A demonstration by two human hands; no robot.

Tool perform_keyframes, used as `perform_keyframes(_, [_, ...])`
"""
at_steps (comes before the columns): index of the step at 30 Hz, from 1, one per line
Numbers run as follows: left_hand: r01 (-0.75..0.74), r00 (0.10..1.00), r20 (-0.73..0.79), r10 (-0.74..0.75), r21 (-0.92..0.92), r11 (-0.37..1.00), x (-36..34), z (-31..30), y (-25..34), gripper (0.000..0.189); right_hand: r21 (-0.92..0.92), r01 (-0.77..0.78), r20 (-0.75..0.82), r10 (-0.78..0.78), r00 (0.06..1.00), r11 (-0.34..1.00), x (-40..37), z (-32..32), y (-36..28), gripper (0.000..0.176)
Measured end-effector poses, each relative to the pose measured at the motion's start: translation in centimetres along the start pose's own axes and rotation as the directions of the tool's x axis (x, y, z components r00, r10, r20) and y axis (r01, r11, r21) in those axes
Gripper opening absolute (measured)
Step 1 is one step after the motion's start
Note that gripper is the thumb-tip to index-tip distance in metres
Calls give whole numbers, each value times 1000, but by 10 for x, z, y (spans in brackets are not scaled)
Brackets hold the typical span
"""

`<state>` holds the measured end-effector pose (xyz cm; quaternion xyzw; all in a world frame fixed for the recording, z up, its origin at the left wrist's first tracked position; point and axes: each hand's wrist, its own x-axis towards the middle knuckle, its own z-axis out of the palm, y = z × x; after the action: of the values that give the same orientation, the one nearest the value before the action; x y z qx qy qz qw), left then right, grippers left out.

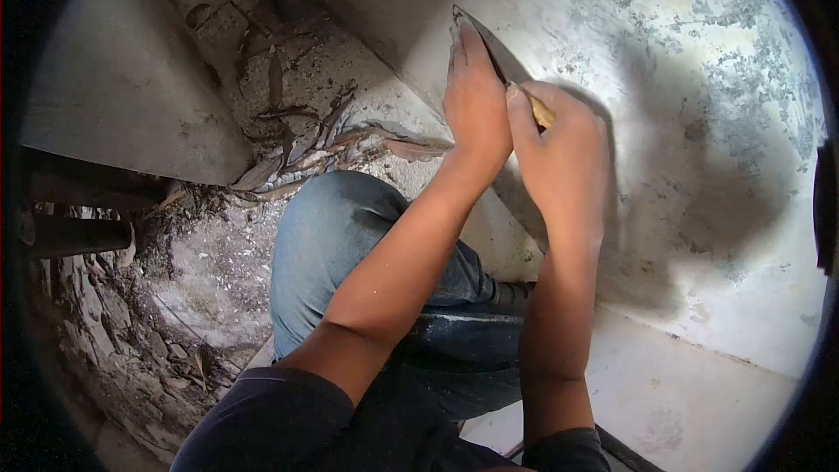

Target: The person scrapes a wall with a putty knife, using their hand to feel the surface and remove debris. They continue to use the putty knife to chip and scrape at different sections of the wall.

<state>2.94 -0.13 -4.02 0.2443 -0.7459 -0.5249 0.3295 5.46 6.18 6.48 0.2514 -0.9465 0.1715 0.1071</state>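
My right hand [566, 149] is wrapped round the yellowish handle of a trowel [491, 45], close to the pale wall. Its pointed dark blade reaches up and left from the grip. Along the blade's left side lies my left hand [476, 105], fingers stretched out together toward the tip and nothing gripped in them. Both wrists are close together, and part of the blade is hidden behind the left hand. The wall [559, 22] beside the blade is whitish, with grey worn patches and the shadow of my arms.
Dry leaves [323, 127] and debris gather along the wall's foot. At the left stands a grey slab-like surface [114, 70], with a dark bar [83, 234] below it. My bent knee [323, 227] in jeans is under the left forearm. Rubble covers the ground at lower left.
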Motion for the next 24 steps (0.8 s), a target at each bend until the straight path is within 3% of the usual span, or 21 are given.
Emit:
perform_keyframes(3, [69,992,112,-57,-102,992,-10,-8,6,59,-142,-84,68,94,993,986,-16,-14,-22,29])
perform_keyframes(7, [119,979,176,-104,-77,990,-5,-10,7,60,-160,-103,49,112,993,982,-11,-11,-21,30])
perform_keyframes(9, [91,991,99,-90,-5,996,2,-5,6,62,-70,-32,6,32,999,997,-4,-1,-1,25])
perform_keyframes(13, [61,993,105,-55,-56,997,-13,-10,10,62,-50,3,-24,-4,1000,999,-25,-6,-5,25])
perform_keyframes(15, [-42,995,82,49,-81,996,-15,-9,15,63,-66,-125,-37,123,992,990,-35,-15,-17,26])
perform_keyframes(24, [41,985,172,-22,-108,993,-14,-16,23,63,-102,-95,-17,94,995,990,-29,-21,-23,24])
